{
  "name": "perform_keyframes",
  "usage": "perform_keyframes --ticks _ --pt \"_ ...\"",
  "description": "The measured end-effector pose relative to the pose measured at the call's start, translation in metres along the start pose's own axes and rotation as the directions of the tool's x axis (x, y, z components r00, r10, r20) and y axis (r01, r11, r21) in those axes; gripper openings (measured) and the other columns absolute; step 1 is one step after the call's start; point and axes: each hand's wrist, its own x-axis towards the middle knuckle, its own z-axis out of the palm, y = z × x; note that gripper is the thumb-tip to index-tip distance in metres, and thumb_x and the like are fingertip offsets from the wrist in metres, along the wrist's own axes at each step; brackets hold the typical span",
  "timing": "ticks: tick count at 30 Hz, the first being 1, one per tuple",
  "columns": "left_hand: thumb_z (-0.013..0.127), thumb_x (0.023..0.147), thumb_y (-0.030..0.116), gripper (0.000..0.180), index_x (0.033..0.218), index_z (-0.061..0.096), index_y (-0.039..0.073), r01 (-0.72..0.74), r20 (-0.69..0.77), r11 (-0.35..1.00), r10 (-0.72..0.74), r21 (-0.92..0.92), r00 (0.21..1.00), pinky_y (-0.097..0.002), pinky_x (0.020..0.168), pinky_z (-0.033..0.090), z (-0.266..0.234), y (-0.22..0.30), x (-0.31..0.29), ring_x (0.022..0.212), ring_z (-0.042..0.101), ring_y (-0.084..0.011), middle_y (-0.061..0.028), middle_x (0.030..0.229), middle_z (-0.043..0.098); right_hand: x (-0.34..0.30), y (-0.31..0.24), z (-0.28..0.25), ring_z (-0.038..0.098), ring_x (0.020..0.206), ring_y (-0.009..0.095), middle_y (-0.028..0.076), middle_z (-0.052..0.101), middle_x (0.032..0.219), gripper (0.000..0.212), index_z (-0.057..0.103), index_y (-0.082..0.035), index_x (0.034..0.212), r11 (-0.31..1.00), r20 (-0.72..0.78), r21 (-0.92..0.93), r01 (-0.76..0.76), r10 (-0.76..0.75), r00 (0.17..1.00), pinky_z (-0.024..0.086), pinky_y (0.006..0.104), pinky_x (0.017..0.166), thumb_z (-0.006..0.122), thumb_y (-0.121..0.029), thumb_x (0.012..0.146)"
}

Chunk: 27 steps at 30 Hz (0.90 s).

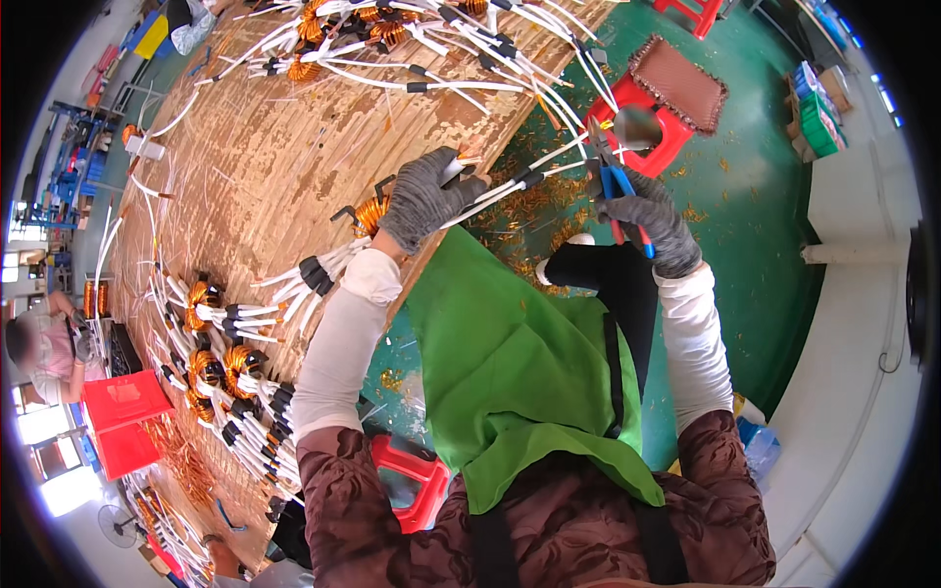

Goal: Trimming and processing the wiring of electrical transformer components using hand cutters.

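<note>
My left hand (428,199), in a grey knit glove, is closed around a bundle of white-sleeved wires (490,196) at the bench edge. Beside its wrist lies a copper-wound coil (371,213) with black ends, the wires' other lengths trailing down-left. Two white wires with black sleeve pieces (532,180) run out past the edge to the right. My right hand (659,223), also gloved, grips pliers with blue and red handles (618,183). Their jaws point up and away, close to the far ends of those wires; whether they touch cannot be made out.
The worn wooden bench (265,147) carries more coils with white leads (392,34) at the far side and others (230,367) at left. Right of it stands a red stool (667,137) with a brown cushion (678,83). Copper scraps litter the green floor (765,216). Another person (54,348) sits far left.
</note>
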Motion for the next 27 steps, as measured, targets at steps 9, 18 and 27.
perform_keyframes --ticks 9,18,27 --pt "0.06 0.079 0.014 0.029 0.103 0.058 -0.003 -0.036 0.019 0.955 0.044 -0.296 0.999 -0.0336 0.067 0.048 -0.004 -0.021 -0.013 0.073 0.062 -0.0245 -0.0182 0.082 0.063 0.015 -0.01 0.026 0.059 0.084 0.019 0.012 0.059 0.095 0.043 0.05 0.0 0.117 0.995 0.156 -0.08 0.059 -0.047 0.987 0.047 0.0316 0.075 0.06 -0.014 0.077" --pt "0.06 0.076 0.004 0.021 0.097 0.061 -0.001 -0.261 -0.192 0.96 0.276 0.101 0.942 -0.0366 0.065 0.047 0.011 0.002 -0.014 0.069 0.059 -0.033 -0.0193 0.079 0.061 0.025 -0.038 0.05 0.052 0.09 0.037 0.02 0.055 0.096 0.048 0.054 -0.006 0.113 0.468 0.17 -0.795 0.386 -0.438 0.883 0.043 0.045 0.08 0.062 -0.013 0.066" --pt "0.059 0.077 0.007 0.023 0.1 0.06 0.001 -0.227 -0.222 0.968 0.246 0.109 0.943 -0.0339 0.066 0.047 0.007 -0.001 -0.016 0.071 0.059 -0.0295 -0.0168 0.08 0.06 0.022 -0.042 0.064 0.058 0.073 0.022 0.009 0.057 0.082 0.032 0.054 -0.002 0.106 0.947 0.204 0.185 -0.262 0.224 0.953 0.049 0.0343 0.069 0.059 -0.008 0.075"
